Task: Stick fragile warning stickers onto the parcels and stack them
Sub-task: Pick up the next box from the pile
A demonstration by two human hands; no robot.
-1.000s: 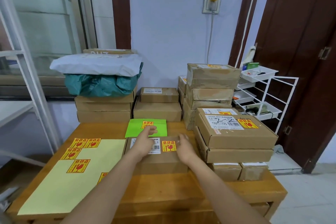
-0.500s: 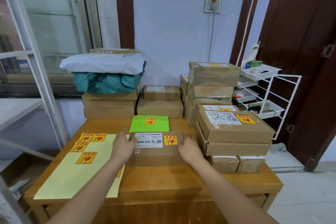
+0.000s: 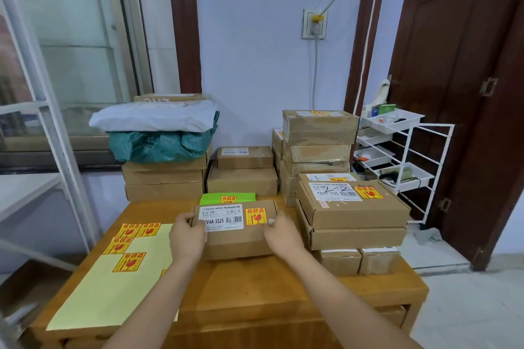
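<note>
Cardboard parcel is gripped at both ends, left hand & right hand curled round its edges, at mid tabletop. Fragile sticker is stuck on top beside its label. Sticker sheet lies to the left; stickered stack is just beside, on the right.

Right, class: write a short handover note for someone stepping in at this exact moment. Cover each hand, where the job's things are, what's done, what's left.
Left hand grips the left end of the parcel; right hand grips its right end.
The parcel is at the table's middle and already carries a fragile sticker.
Stickered stack sits to the right.
Spare stickers lie on the yellow sheet at left.
Done: this parcel is labelled.
Left: probably stack it on the right; the back boxes show no sticker.
</note>
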